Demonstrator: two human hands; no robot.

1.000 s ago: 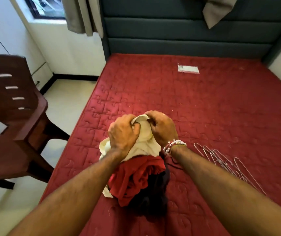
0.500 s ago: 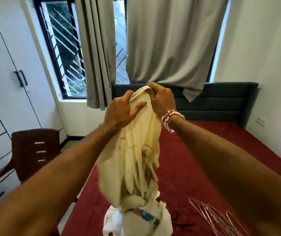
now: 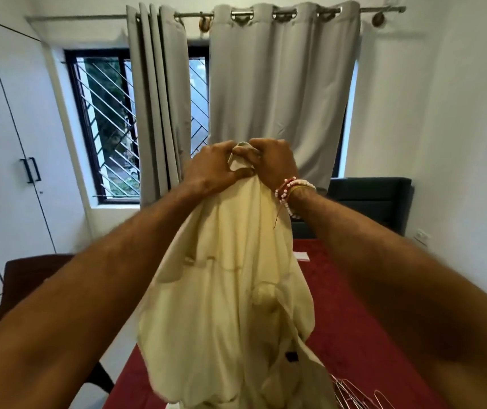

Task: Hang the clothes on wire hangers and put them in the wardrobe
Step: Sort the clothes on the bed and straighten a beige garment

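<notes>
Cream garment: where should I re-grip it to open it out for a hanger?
Grip the cream garment at its top edge, from above: left hand and right hand pinch it bunched there, and the rest hangs free below. Sliding them apart along that edge should spread it.

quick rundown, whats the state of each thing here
cream garment: held up, hanging bunched, not on a hanger
left hand: gripping the garment's top
right hand: gripping the garment's top
wire hangers: lying bare on the bed
wardrobe doors: closed
curtains: partly drawn
</notes>
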